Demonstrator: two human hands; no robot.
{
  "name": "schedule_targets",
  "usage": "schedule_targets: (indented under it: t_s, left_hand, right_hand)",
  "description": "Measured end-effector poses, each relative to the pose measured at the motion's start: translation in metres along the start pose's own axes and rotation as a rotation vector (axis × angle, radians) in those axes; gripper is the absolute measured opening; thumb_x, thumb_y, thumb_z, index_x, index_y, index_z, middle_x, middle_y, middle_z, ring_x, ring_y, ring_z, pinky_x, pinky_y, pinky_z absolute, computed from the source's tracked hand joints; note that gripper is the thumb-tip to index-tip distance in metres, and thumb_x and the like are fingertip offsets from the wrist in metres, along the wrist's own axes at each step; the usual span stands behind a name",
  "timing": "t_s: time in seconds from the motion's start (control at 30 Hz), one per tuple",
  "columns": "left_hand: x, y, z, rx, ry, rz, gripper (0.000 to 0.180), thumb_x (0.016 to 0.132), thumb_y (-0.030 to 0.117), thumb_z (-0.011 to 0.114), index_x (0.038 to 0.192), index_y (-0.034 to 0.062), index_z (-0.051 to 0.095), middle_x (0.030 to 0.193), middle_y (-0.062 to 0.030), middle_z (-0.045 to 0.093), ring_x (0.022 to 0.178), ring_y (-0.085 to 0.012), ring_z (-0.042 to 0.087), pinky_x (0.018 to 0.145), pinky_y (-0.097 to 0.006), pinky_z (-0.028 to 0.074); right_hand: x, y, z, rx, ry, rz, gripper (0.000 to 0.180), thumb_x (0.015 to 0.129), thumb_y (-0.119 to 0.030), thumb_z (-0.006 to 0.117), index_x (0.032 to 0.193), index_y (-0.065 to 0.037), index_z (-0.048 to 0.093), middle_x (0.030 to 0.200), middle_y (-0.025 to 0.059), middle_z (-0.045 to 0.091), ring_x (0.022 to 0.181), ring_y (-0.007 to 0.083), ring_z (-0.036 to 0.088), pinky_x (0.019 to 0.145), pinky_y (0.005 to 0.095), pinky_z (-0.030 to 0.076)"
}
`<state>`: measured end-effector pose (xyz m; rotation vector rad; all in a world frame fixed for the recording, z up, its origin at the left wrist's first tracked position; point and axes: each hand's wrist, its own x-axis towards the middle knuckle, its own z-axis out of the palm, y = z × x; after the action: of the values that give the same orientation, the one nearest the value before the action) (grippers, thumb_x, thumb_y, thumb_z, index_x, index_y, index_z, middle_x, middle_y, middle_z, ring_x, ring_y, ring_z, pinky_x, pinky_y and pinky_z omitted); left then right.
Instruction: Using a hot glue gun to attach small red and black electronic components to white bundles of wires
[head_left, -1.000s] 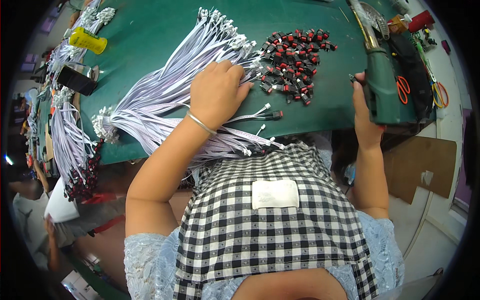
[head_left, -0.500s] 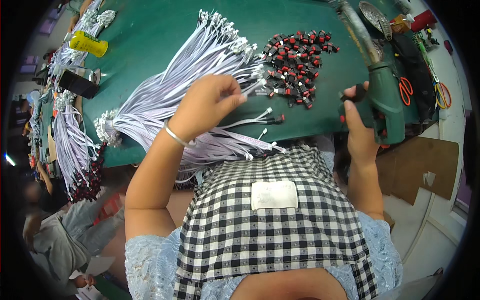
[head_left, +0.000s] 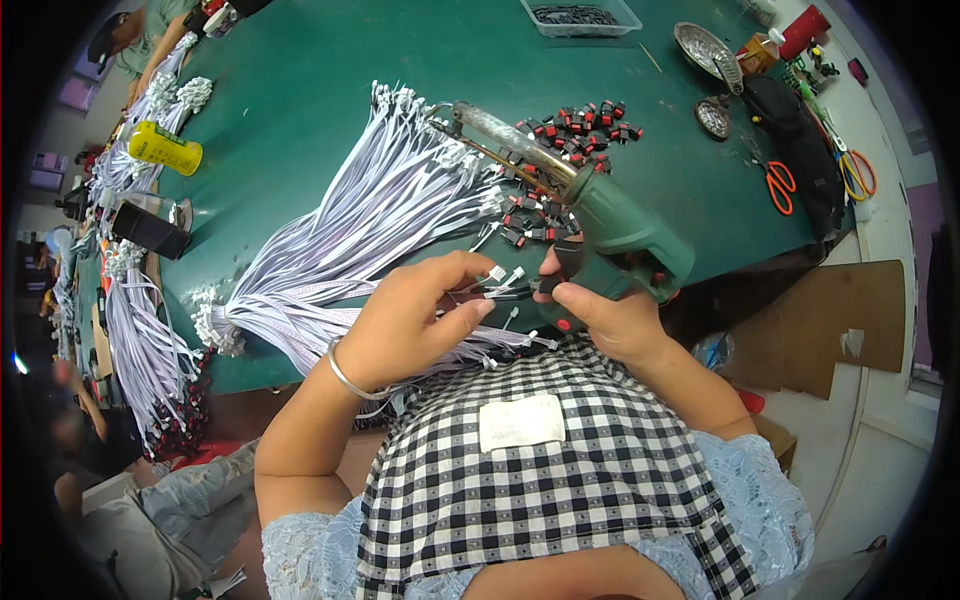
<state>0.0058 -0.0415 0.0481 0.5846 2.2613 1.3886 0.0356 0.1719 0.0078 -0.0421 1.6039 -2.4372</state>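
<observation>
My left hand point(head_left: 418, 318) is closed around the ends of a few thin white cables with small white plugs point(head_left: 497, 272), thumb and fingertips bent together. My right hand point(head_left: 622, 322) is wrapped round the handle of a green soldering gun point(head_left: 625, 215) whose long metal barrel points up and left. Its thumb and a finger meet at a small black piece point(head_left: 547, 286) by the cable ends. A large fanned bundle of white flat cables point(head_left: 330, 225) lies left of my hands. Beneath the barrel are loose black and red connectors point(head_left: 535, 215), partly hidden.
A clear plastic box point(head_left: 585, 28) of dark parts stands at the far edge. To the right are a metal dish point(head_left: 700, 45), orange scissors point(head_left: 778, 188) and a black bag point(head_left: 805, 150). A yellow bottle point(head_left: 165, 148) and a phone point(head_left: 150, 230) lie left. Other people work beyond.
My right hand has brought the soldering gun left, over the connectors. My left hand has moved down beside it, and both hands now meet at cable ends. The whole view has shifted.
</observation>
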Motion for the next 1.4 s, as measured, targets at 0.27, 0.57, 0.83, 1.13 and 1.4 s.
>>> schedule_targets:
  t_s: [0.27, 0.57, 0.83, 1.13, 1.4]
  left_hand:
    - [-0.005, -0.008, 0.010, -0.025, 0.117, 0.152, 0.012, 0.079, 0.006, 0.059, 0.088, -0.0010, 0.057, 0.081, -0.0069, 0.057, 0.068, -0.0106, 0.055, 0.061, -0.022, 0.045]
    - [-0.015, -0.015, 0.020, -0.402, 0.137, -0.121, 0.012, 0.079, 0.008, 0.061, 0.085, -0.0012, 0.058, 0.076, -0.0039, 0.056, 0.065, -0.0076, 0.053, 0.058, -0.021, 0.043]
    - [-0.010, -0.007, 0.019, -0.547, 0.059, -0.265, 0.009, 0.081, 0.007, 0.058, 0.085, 0.0026, 0.051, 0.077, -0.0020, 0.057, 0.069, -0.0070, 0.057, 0.060, -0.018, 0.047]
    - [-0.007, -0.013, 0.022, -0.780, 0.068, -0.231, 0.012, 0.083, 0.006, 0.056, 0.091, 0.0004, 0.050, 0.082, -0.0040, 0.057, 0.072, -0.0082, 0.057, 0.063, -0.020, 0.048]
    - [-0.002, -0.008, 0.026, -0.714, 0.074, -0.255, 0.008, 0.082, 0.005, 0.055, 0.086, 0.0012, 0.049, 0.081, -0.0036, 0.057, 0.072, -0.0075, 0.056, 0.065, -0.020, 0.047]
  right_hand:
    - [0.007, 0.000, 0.006, -0.331, -0.150, -0.200, 0.032, 0.078, -0.003, 0.060, 0.109, -0.004, 0.051, 0.097, 0.0024, 0.055, 0.080, 0.0066, 0.052, 0.066, 0.0201, 0.045]
    - [0.004, -0.003, 0.014, -0.312, -0.145, -0.062, 0.027, 0.078, -0.004, 0.060, 0.104, -0.003, 0.054, 0.091, 0.0022, 0.056, 0.076, 0.0056, 0.052, 0.065, 0.0203, 0.045]
    - [0.005, 0.003, 0.017, -0.318, -0.030, -0.001, 0.025, 0.079, -0.007, 0.061, 0.103, -0.004, 0.055, 0.093, 0.0010, 0.057, 0.077, 0.0052, 0.052, 0.065, 0.0209, 0.045]
    - [0.006, -0.001, 0.016, -0.285, 0.100, 0.060, 0.020, 0.079, -0.013, 0.062, 0.097, -0.004, 0.058, 0.089, 0.0008, 0.060, 0.078, 0.0066, 0.055, 0.059, 0.0204, 0.046]
    - [0.008, 0.006, 0.017, -0.329, 0.121, -0.008, 0.017, 0.079, -0.014, 0.064, 0.091, -0.002, 0.060, 0.087, 0.0020, 0.061, 0.078, 0.0082, 0.056, 0.068, 0.0235, 0.046]
